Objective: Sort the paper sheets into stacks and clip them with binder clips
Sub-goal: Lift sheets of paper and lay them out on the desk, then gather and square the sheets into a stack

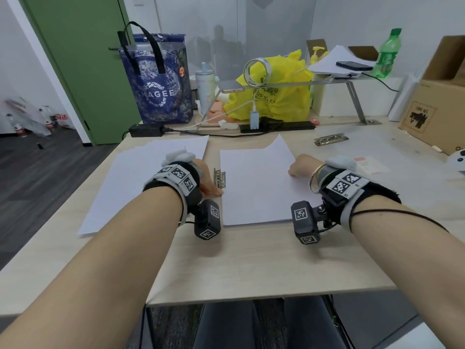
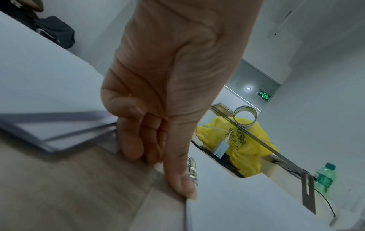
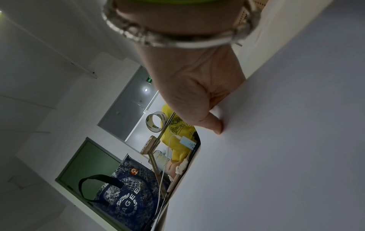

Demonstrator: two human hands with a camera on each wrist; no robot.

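Note:
Two white paper stacks lie on the wooden desk (image 1: 251, 260). The left stack (image 1: 141, 182) is loosely fanned. The right stack (image 1: 259, 185) is squared, with its far corner lifted a little. A silver binder clip (image 1: 219, 178) (image 2: 192, 170) sits at the right stack's left edge. My left hand (image 1: 211, 185) (image 2: 162, 164) stands on the desk between the stacks, its thumb tip against that edge just below the clip, fingers pointing down. My right hand (image 1: 299, 167) (image 3: 207, 112) pinches the right stack's right edge, thumb on top; its fingers are hidden.
A packet of clips (image 1: 331, 139) lies behind the right stack. A power strip (image 1: 276, 126), a blue tote bag (image 1: 158, 81) and a yellow bag (image 1: 276, 91) line the back. A cardboard box (image 1: 432, 114), a pink slip (image 1: 370, 165) and a white device (image 1: 458, 159) sit at the right.

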